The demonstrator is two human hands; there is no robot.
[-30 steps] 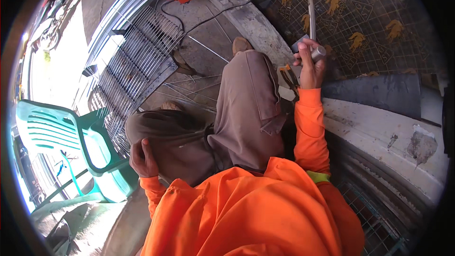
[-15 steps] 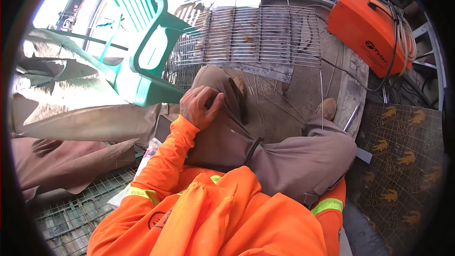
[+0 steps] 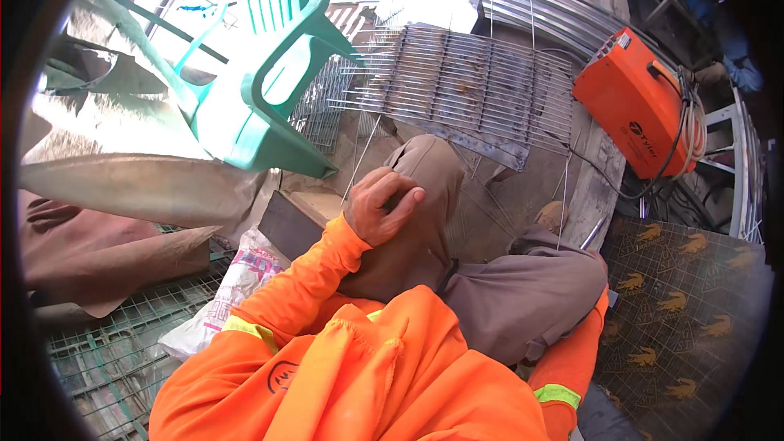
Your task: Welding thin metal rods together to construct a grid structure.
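Daylight glare bleaches the upper left (hottest around the green chair [image 3: 263, 129]); edges bend, 4 corners black.

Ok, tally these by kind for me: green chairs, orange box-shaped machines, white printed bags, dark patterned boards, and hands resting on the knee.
Green chairs: 1
Orange machines: 1
White printed bags: 1
Dark patterned boards: 1
Hands on the knee: 1, the left hand
Total: 5
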